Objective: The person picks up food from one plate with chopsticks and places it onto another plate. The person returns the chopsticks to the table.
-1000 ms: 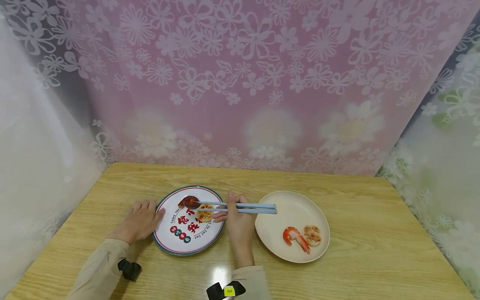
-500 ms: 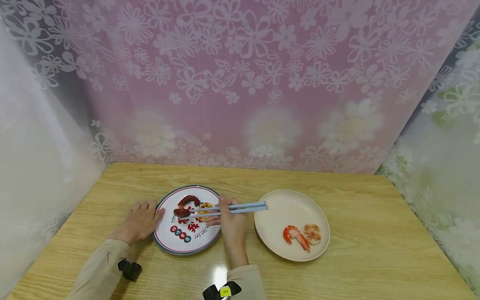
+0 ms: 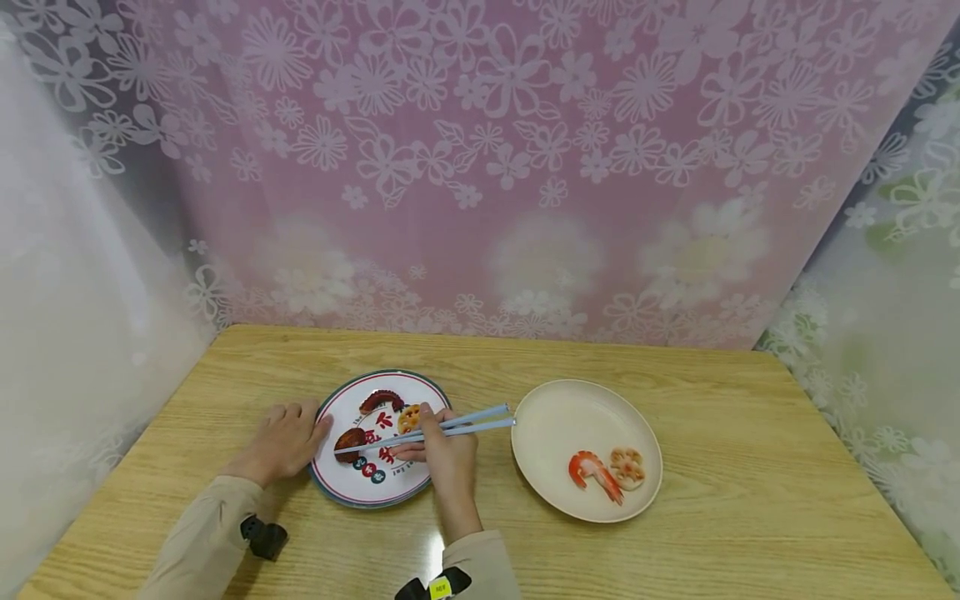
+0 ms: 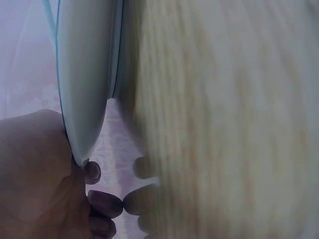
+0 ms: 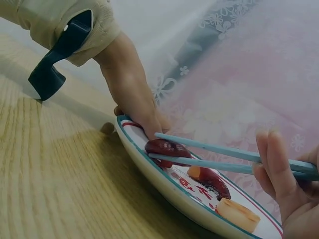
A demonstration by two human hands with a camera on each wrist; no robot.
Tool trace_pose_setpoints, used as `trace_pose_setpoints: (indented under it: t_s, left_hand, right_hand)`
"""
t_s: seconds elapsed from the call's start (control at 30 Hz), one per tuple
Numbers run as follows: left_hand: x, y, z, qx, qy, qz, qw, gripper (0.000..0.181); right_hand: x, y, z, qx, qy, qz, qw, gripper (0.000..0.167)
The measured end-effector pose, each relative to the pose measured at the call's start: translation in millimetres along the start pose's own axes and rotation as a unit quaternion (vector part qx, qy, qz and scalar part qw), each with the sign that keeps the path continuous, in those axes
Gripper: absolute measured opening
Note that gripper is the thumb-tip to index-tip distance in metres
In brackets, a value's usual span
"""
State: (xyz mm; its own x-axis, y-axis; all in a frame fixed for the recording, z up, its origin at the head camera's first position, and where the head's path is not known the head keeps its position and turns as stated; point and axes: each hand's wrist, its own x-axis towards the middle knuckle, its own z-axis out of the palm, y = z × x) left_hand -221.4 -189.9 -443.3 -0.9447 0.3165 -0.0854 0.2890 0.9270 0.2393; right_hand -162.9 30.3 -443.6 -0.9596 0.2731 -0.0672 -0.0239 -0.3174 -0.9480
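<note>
My right hand (image 3: 446, 458) holds light blue chopsticks (image 3: 487, 414) over a white round plate (image 3: 390, 492) with red lettering and a dark green rim. Between the chopstick tips sits a glossy dark brown food piece (image 5: 162, 146) at the plate's left side; its kind is unclear. My left hand (image 3: 281, 446) is at the plate's left edge, thumb over the rim and other fingertips (image 4: 104, 204) down by the table. Farther back on this plate lie a dark red curved tentacle (image 3: 381, 402) and a lotus root slice (image 3: 409, 418), partly behind the right hand's fingers.
To the right stands a cream plate (image 3: 562, 417) with a shrimp (image 3: 596, 477) and another lotus root slice (image 3: 627, 468) on it. The wooden table (image 3: 750, 467) meets a pink floral curtain (image 3: 480, 208) at the back, with pale curtains at both sides.
The right hand has moved left and toward the person with the chopsticks. The brown piece has shifted from beside the tentacle to the plate's left side. The left hand has stayed put.
</note>
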Motion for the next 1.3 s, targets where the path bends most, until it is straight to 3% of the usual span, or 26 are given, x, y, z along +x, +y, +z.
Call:
trace_pose_setpoints:
  t_s: [0.33,0.57,0.8,1.07,1.3]
  left_hand:
    - [-0.1,0.1,0.1,0.000,0.007,0.005,1.0000,0.034]
    - [-1.1,1.2,1.1,0.000,0.011,0.011,0.9999,0.031]
    - [0.4,1.0,0.9,-0.003,0.014,0.013,0.9998,0.032]
    - [1.2,-2.0,4.6,-0.004,0.018,0.019,0.9996,0.031]
    - [0.5,-2.2,5.3,-0.002,0.024,0.026,0.9994,0.029]
  right_hand:
    - [-1.2,-4.5,-0.1,-0.009,-0.030,0.038,0.9988,0.027]
    - [-3.8,-15.5,-2.5,-0.019,-0.035,0.042,0.9983,0.027]
    - [-0.8,-28.8,-11.4,-0.020,-0.077,0.063,0.9948,0.028]
    - [-0.7,-39.9,-20.9,-0.027,-0.102,0.051,0.9932,0.023]
    - [0.5,-53.2,-31.6,-0.062,-0.108,0.012,0.9921,0.025]
